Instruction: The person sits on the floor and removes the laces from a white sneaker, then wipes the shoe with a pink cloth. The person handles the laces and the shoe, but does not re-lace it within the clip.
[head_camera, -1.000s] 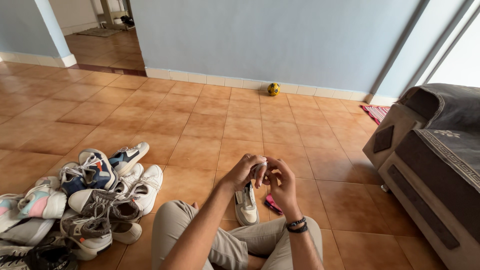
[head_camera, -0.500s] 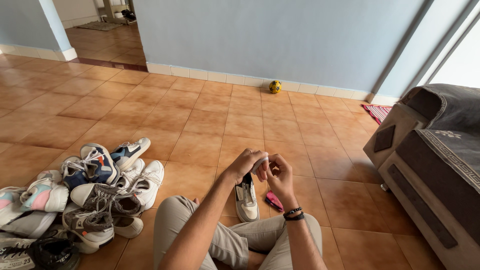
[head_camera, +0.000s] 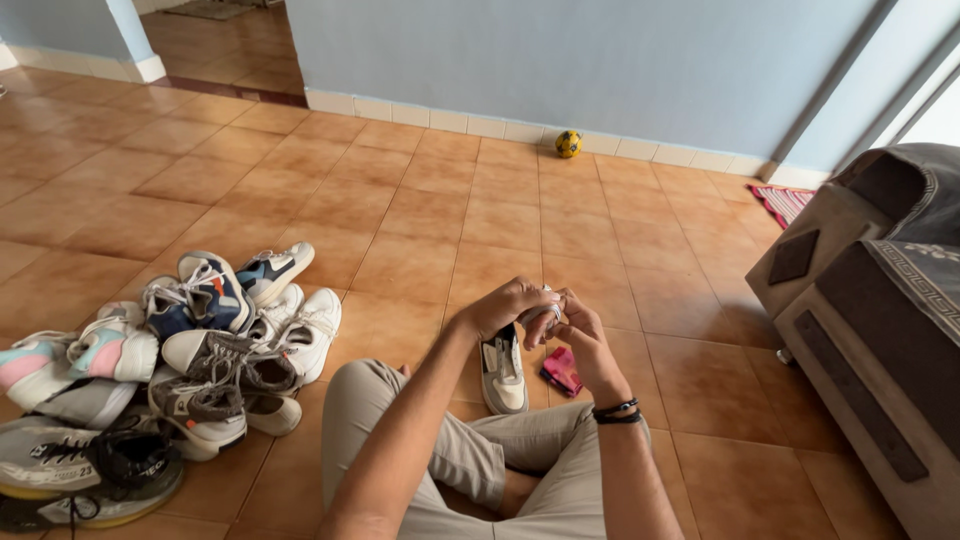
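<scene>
Head view: a person is sitting cross-legged on a terracotta tiled floor (head_camera: 430, 210), working a white lace (head_camera: 549, 306) with both hands raised just above a white sneaker (head_camera: 503, 370). The left hand (head_camera: 510, 305) is curling over the top of the lace, fingers bent and closing on it; the right hand (head_camera: 578, 338), with dark bands at the wrist, is pressing in from below, its fingertips pinching the same small bundle. The two hands are touching each other. How the lace is running between them is too small to tell.

Against the picture from a second ago, the hands are sitting slightly higher and tighter together, and the camera is tipping down a little, so the shoe is showing more fully beneath them. The sneaker itself is not shifting: it is lying on the floor just in front of the crossed legs, toe toward the person, with a small pink object (head_camera: 562, 370) just beside it on the right.

A pile of mixed sneakers (head_camera: 190, 360) is lying near the left edge of the floor, well apart from the hands. A yellow ball (head_camera: 568, 144) is resting against the far wall, and a grey upholstered sofa (head_camera: 870, 330) is standing along the right edge.
</scene>
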